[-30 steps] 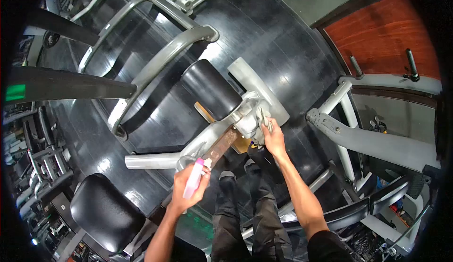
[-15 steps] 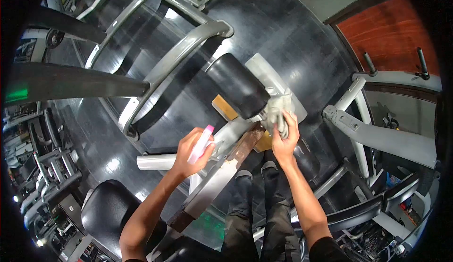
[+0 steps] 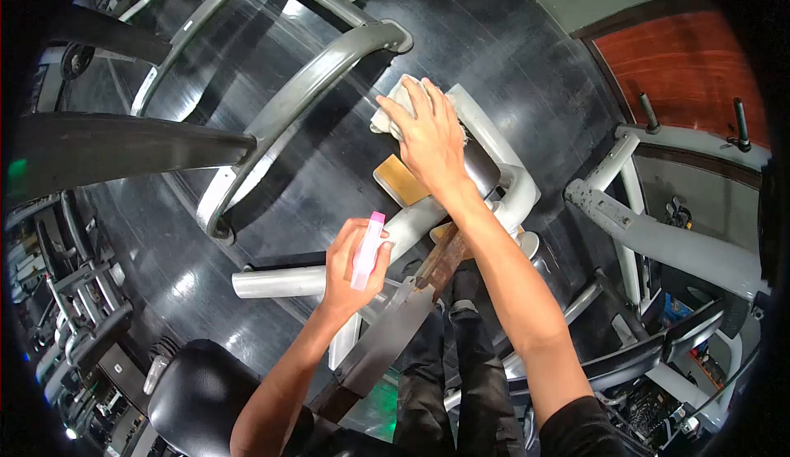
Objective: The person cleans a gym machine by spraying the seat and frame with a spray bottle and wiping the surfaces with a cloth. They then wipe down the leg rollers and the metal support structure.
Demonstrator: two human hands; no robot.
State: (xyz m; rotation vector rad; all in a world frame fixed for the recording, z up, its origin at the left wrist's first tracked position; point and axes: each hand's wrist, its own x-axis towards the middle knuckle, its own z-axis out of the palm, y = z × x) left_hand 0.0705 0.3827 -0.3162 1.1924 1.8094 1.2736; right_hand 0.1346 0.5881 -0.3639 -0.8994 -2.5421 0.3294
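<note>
My left hand (image 3: 355,261) is wrapped round a small white bottle (image 3: 367,253) with a pink top, held over the grey metal frame (image 3: 387,325). My right hand (image 3: 428,140) presses a crumpled light cloth (image 3: 397,111) onto the far end of the black padded roller (image 3: 481,169), its fingers spread over the cloth. The hand and cloth hide most of the roller. Just left of the roller is a yellow-faced block (image 3: 401,180).
Curved grey machine tubes (image 3: 317,78) stand at the upper left. A black seat pad (image 3: 202,391) is at the lower left. On the right is another grey machine arm (image 3: 666,239). Dark floor (image 3: 494,29) lies beyond the roller.
My right hand has moved up and left with the cloth, from the roller's near end to its far end. My left hand has shifted slightly right with the bottle.
</note>
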